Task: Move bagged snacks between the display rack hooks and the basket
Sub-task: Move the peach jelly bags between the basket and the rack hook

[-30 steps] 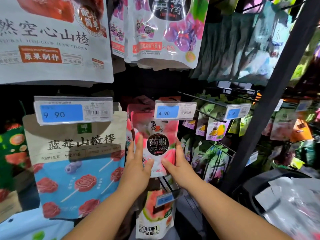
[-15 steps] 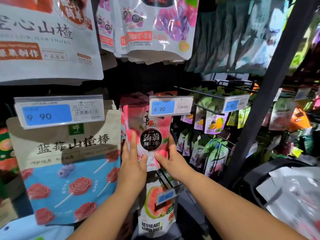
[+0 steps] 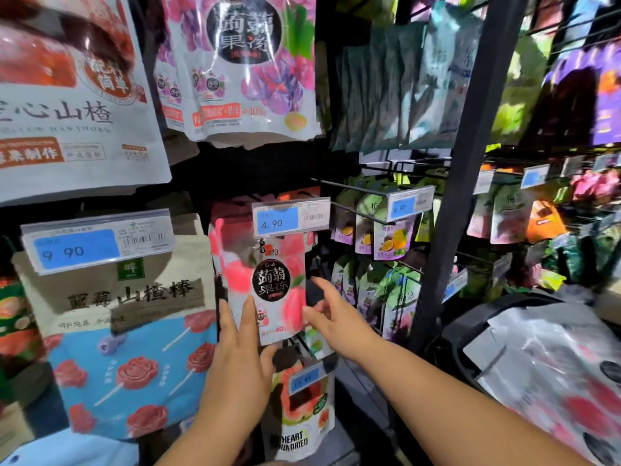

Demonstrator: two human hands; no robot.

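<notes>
Hands flank the peach konjac jelly bag (image 3: 268, 280) hanging just below the 4.90 price tag (image 3: 290, 218), left hand (image 3: 240, 358) with straight fingers flat on it, right hand (image 3: 336, 319) spread at its right edge: likely settling it there, next a gentle release toward the basket (image 3: 452, 338) lower-right of the tag.

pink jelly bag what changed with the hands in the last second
The right hand let go of the pink jelly bag and drew slightly right, fingers spread. The left hand stays against its lower left; the bag still hangs under the price tag.
</notes>
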